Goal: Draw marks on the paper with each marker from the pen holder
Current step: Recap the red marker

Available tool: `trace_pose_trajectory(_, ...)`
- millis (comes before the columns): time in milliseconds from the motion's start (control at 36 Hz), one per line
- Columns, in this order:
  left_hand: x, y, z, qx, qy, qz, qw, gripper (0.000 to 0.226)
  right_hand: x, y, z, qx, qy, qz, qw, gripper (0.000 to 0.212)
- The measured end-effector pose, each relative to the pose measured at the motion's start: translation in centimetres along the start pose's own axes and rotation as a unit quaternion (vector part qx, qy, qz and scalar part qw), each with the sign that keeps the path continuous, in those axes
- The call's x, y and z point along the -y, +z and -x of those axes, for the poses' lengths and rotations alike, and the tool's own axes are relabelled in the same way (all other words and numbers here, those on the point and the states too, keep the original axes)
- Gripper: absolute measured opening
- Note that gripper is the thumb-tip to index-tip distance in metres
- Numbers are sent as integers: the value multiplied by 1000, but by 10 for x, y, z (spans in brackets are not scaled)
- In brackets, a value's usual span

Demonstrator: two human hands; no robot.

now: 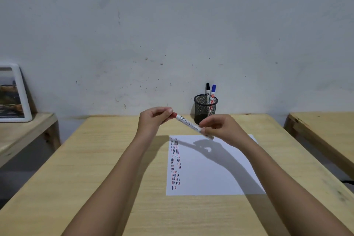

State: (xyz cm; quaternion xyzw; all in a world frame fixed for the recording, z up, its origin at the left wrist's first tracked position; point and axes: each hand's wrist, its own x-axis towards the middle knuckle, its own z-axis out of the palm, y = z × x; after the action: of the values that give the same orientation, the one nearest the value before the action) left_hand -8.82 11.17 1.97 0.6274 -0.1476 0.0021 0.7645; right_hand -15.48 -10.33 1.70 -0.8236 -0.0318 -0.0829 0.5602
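Note:
I hold a white marker with a red cap (188,122) above the far edge of the paper (212,170). My left hand (153,119) pinches the red cap end. My right hand (220,127) grips the barrel's other end. The marker slants down to the right between them. The white sheet lies on the wooden table and carries columns of short red, blue and black marks (175,163) along its left side. Behind my hands stands a black mesh pen holder (205,108) with a black-capped marker (207,90) and a blue-capped marker (213,93) upright in it.
The wooden table (107,168) ends at a pale wall. A lower wooden table at the left carries a white-framed picture (13,94) leaning on the wall. Another wooden table (325,130) stands to the right across a gap.

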Motion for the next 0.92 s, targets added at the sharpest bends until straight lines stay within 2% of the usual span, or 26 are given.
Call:
trace_pose_trajectory(111,-13,18,-17,29,42,-87,995,5,3,11,-8,24,-21,90,995,21)
trace_pose_trajectory(278,-28,52,-46,71,106,-186,974,5,1,10,-29,9,-47,109,993,15)
trace_pose_trajectory(444,-28,77,-81,51,137,-245,958,33,14,-15,-63,-112,-75,89,987,12)
trace_pose_trajectory(528,-5,76,-93,55,95,-277,954,44,17,-30,-83,-199,-89,72,973,13)
trace_pose_trajectory(611,29,76,-100,89,36,-327,940,56,13,-41,-106,-243,-89,47,965,20)
trace_pose_trajectory(639,39,77,-100,104,26,-336,936,56,10,-42,-112,-245,-87,45,965,22)
trace_pose_trajectory(694,56,80,-97,124,20,-327,937,43,4,-42,-121,-234,-78,60,967,24)
trace_pose_trajectory(750,69,84,-98,134,21,-307,942,33,-4,-38,-131,-211,-62,92,971,19)
trace_pose_trajectory(806,83,88,-101,129,21,-292,947,38,-14,-33,-140,-183,-37,133,973,7)
trace_pose_trajectory(917,98,94,-105,90,16,-267,959,51,-25,-24,-151,-135,5,194,972,28)
